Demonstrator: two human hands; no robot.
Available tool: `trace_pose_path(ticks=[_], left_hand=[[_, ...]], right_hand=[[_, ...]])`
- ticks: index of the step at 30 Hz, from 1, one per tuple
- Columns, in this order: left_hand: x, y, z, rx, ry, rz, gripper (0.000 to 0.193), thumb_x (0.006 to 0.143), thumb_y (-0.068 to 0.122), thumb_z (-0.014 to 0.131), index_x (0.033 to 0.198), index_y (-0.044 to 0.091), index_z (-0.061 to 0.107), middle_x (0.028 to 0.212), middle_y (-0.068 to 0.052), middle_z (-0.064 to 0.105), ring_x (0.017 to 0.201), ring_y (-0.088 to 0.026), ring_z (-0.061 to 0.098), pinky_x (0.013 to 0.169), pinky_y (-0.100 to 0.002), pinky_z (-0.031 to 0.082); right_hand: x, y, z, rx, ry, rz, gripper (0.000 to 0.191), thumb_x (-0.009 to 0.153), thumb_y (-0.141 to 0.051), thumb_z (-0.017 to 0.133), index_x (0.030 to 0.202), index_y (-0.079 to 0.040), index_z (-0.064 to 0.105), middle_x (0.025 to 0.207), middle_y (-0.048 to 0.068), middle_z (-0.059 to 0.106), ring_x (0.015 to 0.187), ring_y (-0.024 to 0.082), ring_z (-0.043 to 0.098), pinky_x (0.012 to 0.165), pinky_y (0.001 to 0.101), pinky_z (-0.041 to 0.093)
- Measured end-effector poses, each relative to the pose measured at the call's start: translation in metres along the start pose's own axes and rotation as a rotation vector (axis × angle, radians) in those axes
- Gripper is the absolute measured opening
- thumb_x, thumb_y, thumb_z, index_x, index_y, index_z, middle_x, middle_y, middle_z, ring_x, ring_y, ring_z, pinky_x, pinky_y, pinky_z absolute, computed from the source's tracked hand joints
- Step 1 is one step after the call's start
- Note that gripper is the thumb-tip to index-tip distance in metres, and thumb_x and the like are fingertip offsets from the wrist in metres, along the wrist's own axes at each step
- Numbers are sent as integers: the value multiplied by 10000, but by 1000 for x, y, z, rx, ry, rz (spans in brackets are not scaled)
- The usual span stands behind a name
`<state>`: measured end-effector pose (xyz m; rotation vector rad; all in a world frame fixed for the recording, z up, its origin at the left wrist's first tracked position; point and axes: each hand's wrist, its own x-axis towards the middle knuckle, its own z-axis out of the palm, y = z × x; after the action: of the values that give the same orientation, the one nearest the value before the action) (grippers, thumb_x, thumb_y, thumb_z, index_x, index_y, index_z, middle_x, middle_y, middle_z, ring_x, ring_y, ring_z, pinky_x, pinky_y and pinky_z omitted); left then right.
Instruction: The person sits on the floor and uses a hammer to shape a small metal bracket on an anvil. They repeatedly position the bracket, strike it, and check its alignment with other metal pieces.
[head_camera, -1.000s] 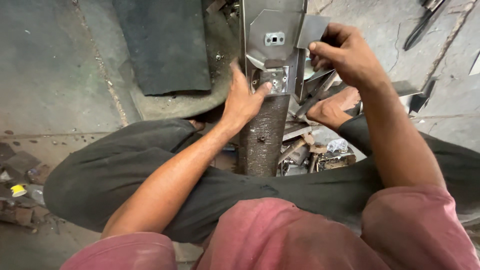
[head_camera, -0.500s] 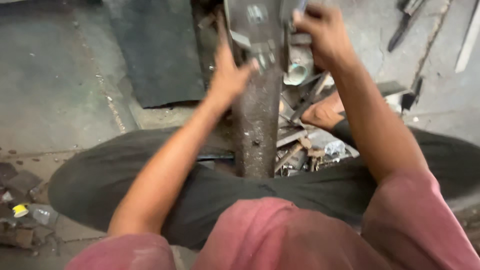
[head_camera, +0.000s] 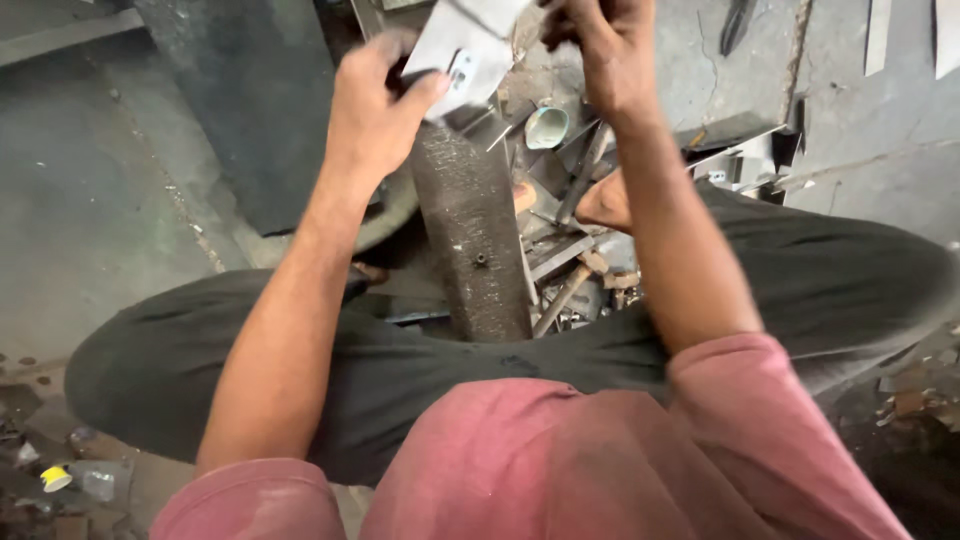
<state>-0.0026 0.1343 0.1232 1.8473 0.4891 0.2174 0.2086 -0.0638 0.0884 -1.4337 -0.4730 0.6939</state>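
Note:
I sit on the floor astride a long dark iron bar (head_camera: 470, 240) that runs away from me between my legs. My left hand (head_camera: 375, 110) grips the lower left edge of a flat grey sheet-metal piece (head_camera: 465, 45), lifted above the far end of the bar. At the top of the view my right hand (head_camera: 600, 50) closes on the piece's right side; its fingers are partly cut off by the frame edge. The piece is tilted and blurred.
Metal scraps, rods and a small pale cup (head_camera: 547, 127) lie heaped right of the bar by my bare foot (head_camera: 605, 200). A dark mat (head_camera: 250, 110) lies at the far left. Metal strips (head_camera: 880, 35) and pliers (head_camera: 737, 22) rest at the far right. Debris with a yellow cap (head_camera: 55, 478) sits near left.
Both hands have lifted the sheet-metal piece off the bar's far end and tilted it. The view has dipped closer, pushing hands and piece to the top edge.

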Motion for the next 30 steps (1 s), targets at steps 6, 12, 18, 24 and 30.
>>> trace_pose_path(ticks=[6, 12, 18, 24, 30], left_hand=[[-58, -33, 12, -481, 57, -363, 296, 958, 16, 712, 1223, -64, 608, 1114, -129, 704, 989, -152, 670, 866, -298, 565], [-85, -79, 29, -761, 267, -519, 421, 928, 72, 713, 1293, -53, 546, 1171, -123, 704, 1021, -188, 692, 893, -334, 587], [-73, -103, 44, -580, 222, -373, 494, 914, 93, 778, 1312, -55, 527, 1221, -170, 698, 1116, -223, 684, 1003, -360, 562], [-57, -106, 48, -449, 283, -390, 566, 924, 195, 784, 1370, 3, 493, 1267, -143, 675, 1190, -236, 660, 1039, -358, 510], [-50, -111, 50, -314, 353, -307, 517, 901, 218, 809, 1304, -1, 572, 1195, -143, 740, 1113, -232, 713, 997, -367, 544]], right_hand=[[-128, 87, 21, -844, -777, 1108, 224, 1046, -281, 631, 1053, -64, 686, 973, 166, 696, 857, 279, 669, 769, 401, 546], [-192, 114, 69, -860, -685, 823, 337, 973, -336, 672, 1175, -69, 707, 1135, 212, 713, 1006, 330, 679, 866, 432, 535], [-133, 72, 25, -567, -75, 1011, 639, 1004, -383, 651, 1410, -38, 298, 883, 153, 639, 644, 258, 556, 511, 408, 456], [-112, -33, -3, -312, -48, 387, 589, 952, -123, 655, 1405, -62, 283, 1038, 112, 642, 700, 131, 617, 574, 291, 536], [-179, -54, 12, -359, -72, 438, 246, 1123, -208, 558, 1029, 14, 507, 683, 55, 531, 476, 126, 491, 412, 283, 384]])
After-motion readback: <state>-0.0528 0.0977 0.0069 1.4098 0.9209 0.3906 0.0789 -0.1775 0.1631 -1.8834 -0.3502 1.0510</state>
